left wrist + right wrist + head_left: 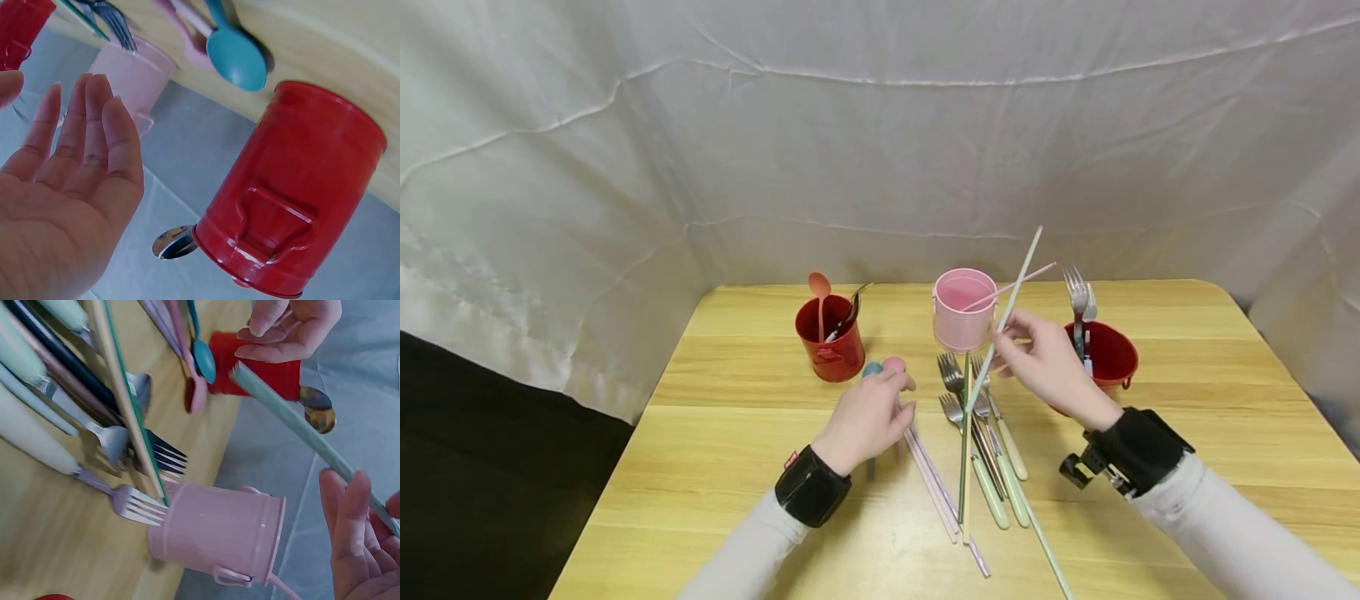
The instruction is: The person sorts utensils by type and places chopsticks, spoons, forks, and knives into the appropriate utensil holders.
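My right hand (1045, 367) pinches a pale green chopstick (1011, 302) between thumb and fingers. The chopstick slants upward past the pink bucket (964, 332), its lower end overlapping the forks in the head view. A pink chopstick (1017, 284) leans in that bucket. With fingers loose and nothing held, my left hand (867, 418) hovers by a teal spoon (872, 368) and a pink spoon (893, 364). The left wrist view shows its palm bare. Several forks (952, 375) with pale or dark handles lie between the hands, among other chopsticks (966, 475).
At the back left stands a red bucket (841, 358) holding an orange spoon (820, 286) and metal spoons. Another red bucket (1112, 358), with forks (1076, 293) upright in it, is behind my right wrist. Lilac and pink chopsticks (934, 493) lie near the left hand. Grey cloth (880, 158) hangs behind the table.
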Motion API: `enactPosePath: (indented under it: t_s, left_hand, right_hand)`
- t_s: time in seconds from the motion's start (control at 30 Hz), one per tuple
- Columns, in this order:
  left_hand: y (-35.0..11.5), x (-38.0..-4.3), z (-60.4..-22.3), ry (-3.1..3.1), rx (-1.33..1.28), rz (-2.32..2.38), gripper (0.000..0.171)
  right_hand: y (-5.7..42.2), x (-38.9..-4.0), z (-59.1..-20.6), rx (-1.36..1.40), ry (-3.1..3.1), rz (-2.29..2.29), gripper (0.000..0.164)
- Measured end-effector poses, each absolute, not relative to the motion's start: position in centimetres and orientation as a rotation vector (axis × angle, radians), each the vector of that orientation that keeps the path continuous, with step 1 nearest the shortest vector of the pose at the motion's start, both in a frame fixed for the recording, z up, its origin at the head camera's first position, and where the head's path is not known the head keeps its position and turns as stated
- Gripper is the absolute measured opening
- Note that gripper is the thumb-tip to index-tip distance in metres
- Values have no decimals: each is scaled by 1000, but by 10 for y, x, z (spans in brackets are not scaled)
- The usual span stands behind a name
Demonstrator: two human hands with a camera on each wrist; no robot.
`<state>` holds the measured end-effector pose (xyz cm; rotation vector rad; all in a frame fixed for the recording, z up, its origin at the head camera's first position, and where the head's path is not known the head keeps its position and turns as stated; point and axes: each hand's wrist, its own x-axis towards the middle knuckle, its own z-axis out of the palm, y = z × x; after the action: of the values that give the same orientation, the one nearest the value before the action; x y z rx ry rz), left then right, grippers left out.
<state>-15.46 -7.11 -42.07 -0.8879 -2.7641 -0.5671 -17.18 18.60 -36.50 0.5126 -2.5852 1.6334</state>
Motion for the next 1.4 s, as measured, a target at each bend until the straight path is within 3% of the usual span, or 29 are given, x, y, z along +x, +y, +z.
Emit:
enactPosePath:
  t_s: [0.6, 0.9, 1.4]
  left_hand:
    - [-59, -172, -409, -2840, -848, -598, 24]
    - [-58, -172, -411, -2859, -850, -568, 24]
    - [-59, -170, -421, -2815, -875, -510, 24]
  right_hand:
    - [166, -222, -341, 271, -2171, 1516, 22]
    - [165, -247, -365, 120, -2229, 1435, 23]
    - [164, -247, -389, 100, -2349, 1349, 21]
